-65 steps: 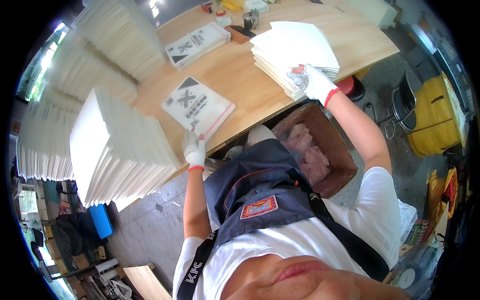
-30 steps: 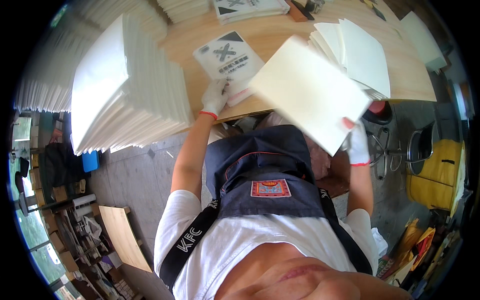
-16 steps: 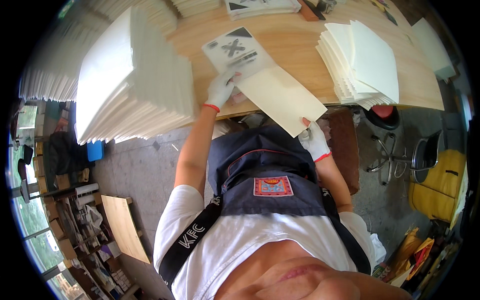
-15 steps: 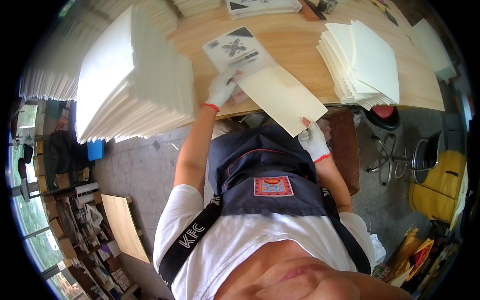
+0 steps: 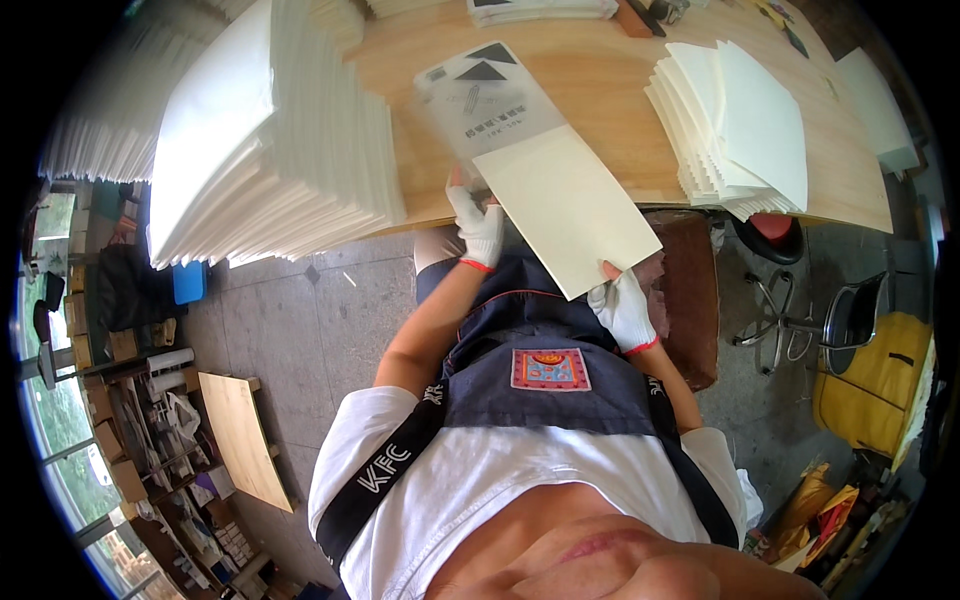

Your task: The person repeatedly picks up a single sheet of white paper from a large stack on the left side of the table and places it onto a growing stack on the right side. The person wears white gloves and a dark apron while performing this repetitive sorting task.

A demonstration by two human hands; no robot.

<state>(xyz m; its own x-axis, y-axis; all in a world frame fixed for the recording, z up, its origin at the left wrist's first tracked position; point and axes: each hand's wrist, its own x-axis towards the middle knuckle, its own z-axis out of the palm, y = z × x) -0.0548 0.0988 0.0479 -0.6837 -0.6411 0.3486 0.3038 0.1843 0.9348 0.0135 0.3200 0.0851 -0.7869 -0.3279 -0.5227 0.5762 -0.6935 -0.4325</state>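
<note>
In my right hand, gloved in white with a bare thumb tip, the lower right corner of a cream paper pad is gripped. The pad slants over the table's near edge above my apron. Its upper end meets a clear plastic bag printed in black, which lies on the tabletop; how far the pad sits inside it I cannot tell. My left hand, also gloved, is beside the pad's left edge with thumb and fingers apart. Whether its thumb touches the pad is unclear.
A tall stack of white paper pads stands at the left of the wooden table. A smaller fanned stack lies at the right. Packed pads sit at the far edge. A swivel chair is off to the right.
My left hand has come off the bag's lower part and moved down and right, its fingers spreading. The pad has shifted slightly down and the bag's printed face has turned a little.
</note>
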